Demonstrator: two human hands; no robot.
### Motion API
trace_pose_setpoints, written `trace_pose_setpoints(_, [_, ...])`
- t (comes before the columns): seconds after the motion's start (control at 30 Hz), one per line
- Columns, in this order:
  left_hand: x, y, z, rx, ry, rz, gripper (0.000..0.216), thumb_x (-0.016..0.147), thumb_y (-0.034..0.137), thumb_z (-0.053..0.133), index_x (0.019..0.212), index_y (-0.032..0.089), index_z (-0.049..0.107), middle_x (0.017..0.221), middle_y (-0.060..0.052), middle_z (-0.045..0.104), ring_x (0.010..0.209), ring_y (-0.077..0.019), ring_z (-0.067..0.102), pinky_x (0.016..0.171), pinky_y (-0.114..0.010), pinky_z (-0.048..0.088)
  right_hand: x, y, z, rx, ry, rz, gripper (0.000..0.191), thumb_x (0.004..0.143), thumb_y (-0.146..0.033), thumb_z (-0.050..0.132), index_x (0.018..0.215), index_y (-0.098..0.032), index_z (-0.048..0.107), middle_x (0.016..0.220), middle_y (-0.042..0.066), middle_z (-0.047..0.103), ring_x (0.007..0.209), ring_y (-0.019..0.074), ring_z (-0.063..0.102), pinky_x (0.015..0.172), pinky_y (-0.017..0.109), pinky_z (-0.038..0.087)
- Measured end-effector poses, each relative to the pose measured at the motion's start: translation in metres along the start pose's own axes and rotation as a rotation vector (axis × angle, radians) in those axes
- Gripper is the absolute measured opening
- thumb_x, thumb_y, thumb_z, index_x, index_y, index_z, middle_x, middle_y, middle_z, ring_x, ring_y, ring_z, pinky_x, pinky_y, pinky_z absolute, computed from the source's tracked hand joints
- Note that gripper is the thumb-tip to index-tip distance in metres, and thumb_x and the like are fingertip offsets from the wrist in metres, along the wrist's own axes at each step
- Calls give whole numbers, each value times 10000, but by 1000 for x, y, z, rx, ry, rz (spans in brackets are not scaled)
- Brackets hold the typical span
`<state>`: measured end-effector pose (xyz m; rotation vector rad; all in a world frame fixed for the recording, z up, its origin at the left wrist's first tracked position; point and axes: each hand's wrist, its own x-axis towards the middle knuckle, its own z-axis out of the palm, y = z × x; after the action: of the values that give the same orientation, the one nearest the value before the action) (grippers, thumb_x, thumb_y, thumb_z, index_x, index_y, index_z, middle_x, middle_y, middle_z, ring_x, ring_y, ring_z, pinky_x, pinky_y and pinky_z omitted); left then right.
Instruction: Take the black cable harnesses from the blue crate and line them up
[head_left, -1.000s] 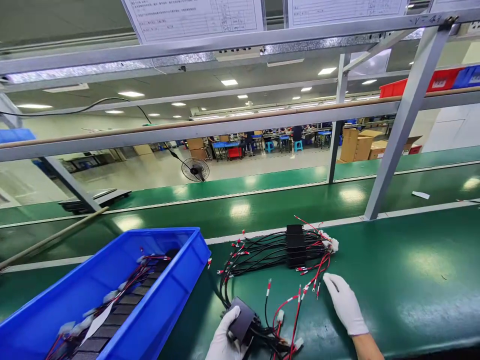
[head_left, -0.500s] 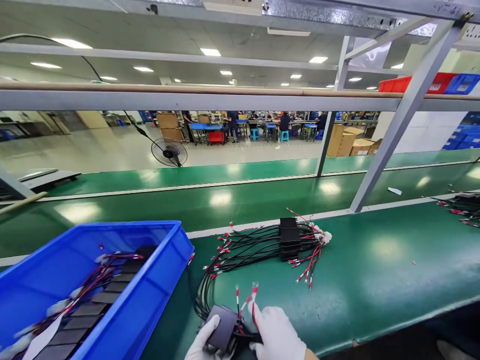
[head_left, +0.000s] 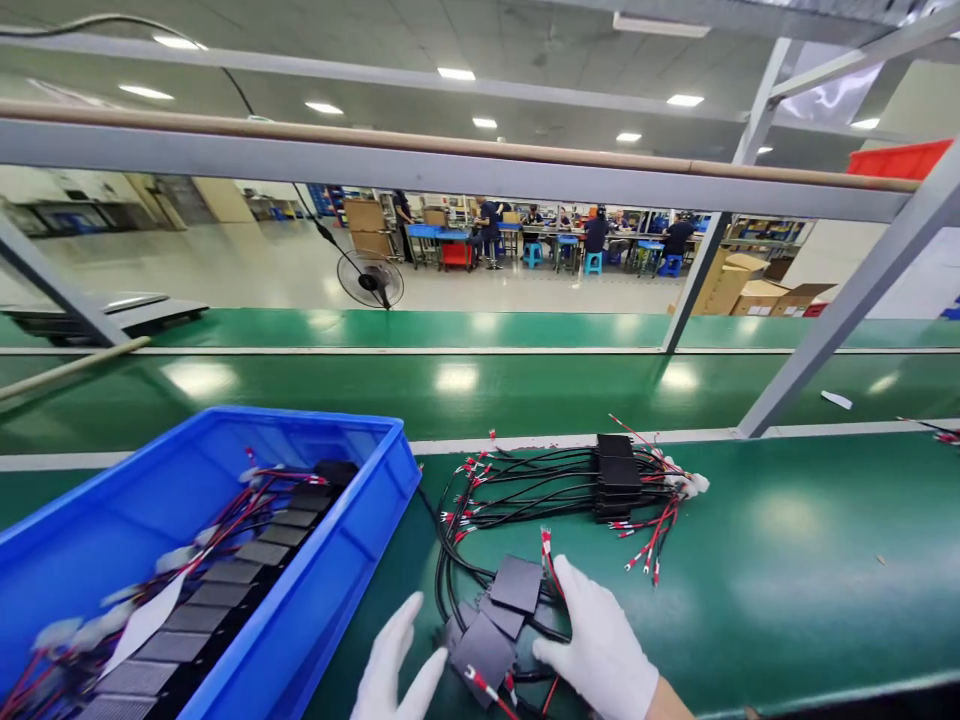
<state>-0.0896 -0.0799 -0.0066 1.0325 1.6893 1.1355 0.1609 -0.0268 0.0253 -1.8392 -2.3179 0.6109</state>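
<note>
Both my hands wear white gloves at the near edge of the green bench [head_left: 787, 570]. My left hand [head_left: 394, 668] is open, fingers stretched up, just left of a small pile of black modules [head_left: 499, 615] with black and red wires. My right hand [head_left: 600, 650] rests on the right side of that pile, fingers spread and touching the modules and a red-tipped wire; it grips nothing that I can see. A second bundle of stacked black modules with wire leads [head_left: 619, 475] lies farther back on the bench.
A blue bin [head_left: 345, 560] at the left holds a row of black modules with red and white leads. Beyond the bench runs a green conveyor belt [head_left: 450, 385], with grey frame posts [head_left: 840, 310] slanting up. Other workers sit at tables far behind, beside a floor fan [head_left: 370, 278].
The single module held in both hands now lies on the bench as a pile of several. My left hand has let go and opened. My right hand has spread over the pile's right side.
</note>
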Motion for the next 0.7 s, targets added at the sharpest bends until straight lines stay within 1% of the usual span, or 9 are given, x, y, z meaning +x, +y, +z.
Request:
trace_pose_setpoints(0.07, [2, 2, 3, 179, -92, 105, 533, 885, 509, 517, 1362, 275, 477, 1519, -79, 401, 1415, -312, 340, 1180, -535, 261, 3, -4, 1, -22, 72, -47, 800, 722, -327, 743, 1434, -148, 425, 1502, 191, 387, 1335, 348, 425, 1101, 469, 383])
trace_pose_setpoints(0.13, [5, -2, 9, 340, -131, 260, 464, 911, 435, 503, 1347, 278, 519, 1487, -78, 454, 1400, -287, 375, 1169, -522, 293, 10, -11, 2, -32, 114, -103, 762, 733, -351, 752, 1409, -156, 458, 1521, 183, 358, 1365, 349, 382, 1119, 485, 363])
trace_pose_setpoints(0.27, [12, -18, 23, 545, -83, 565, 452, 897, 328, 538, 1346, 277, 543, 1426, -88, 532, 1354, -298, 442, 1094, -517, 419, 33, -26, 4, -9, 78, -234, 764, 728, -380, 752, 1391, -134, 463, 1388, 183, 519, 1290, 348, 462, 1123, 515, 342])
trace_pose_setpoints(0.37, [16, -25, 32, 562, -50, 678, 471, 856, 288, 587, 1326, 273, 570, 1368, -77, 590, 1318, -312, 486, 1078, -538, 436, 49, -32, 8, -6, 30, -237, 803, 685, -421, 764, 1356, -82, 482, 1153, 180, 642, 1148, 347, 560, 1131, 573, 286])
trace_pose_setpoints(0.4, [16, -25, 34, 530, -38, 677, 466, 837, 273, 603, 1303, 273, 593, 1348, -69, 607, 1310, -319, 493, 1097, -558, 407, 53, -31, 9, 3, 37, -231, 824, 664, -409, 773, 1353, -67, 477, 1111, 174, 651, 1117, 337, 577, 1137, 574, 271])
trace_pose_setpoints(0.47, [14, -19, 37, 416, -10, 607, 431, 787, 240, 653, 1217, 268, 663, 1301, -64, 642, 1299, -335, 501, 1151, -582, 310, 55, -28, 7, 40, 101, -234, 867, 624, -333, 779, 1374, -64, 437, 1119, 167, 646, 1110, 320, 581, 1145, 560, 263])
trace_pose_setpoints(0.53, [10, -6, 39, 280, -19, 483, 375, 743, 227, 712, 1116, 262, 724, 1265, -76, 664, 1304, -341, 492, 1198, -549, 214, 51, -22, 0, 84, 241, -254, 896, 609, -234, 744, 1411, -96, 369, 1177, 164, 629, 1129, 313, 570, 1105, 536, 341])
trace_pose_setpoints(0.63, [5, 25, 39, 43, -30, 294, 339, 708, 277, 780, 1045, 259, 754, 1315, -89, 627, 1374, -320, 401, 1228, -448, 139, 37, -11, -18, 119, 485, -336, 935, 650, -178, 681, 1465, -158, 223, 1155, 141, 638, 1057, 302, 598, 935, 469, 492])
trace_pose_setpoints(0.7, [5, 50, 41, -212, -107, 139, 391, 713, 338, 788, 1089, 245, 733, 1368, -97, 583, 1384, -311, 383, 1219, -426, 172, 27, -6, -32, 110, 598, -427, 927, 713, -172, 630, 1490, -202, 127, 1116, 117, 646, 984, 279, 617, 851, 433, 523])
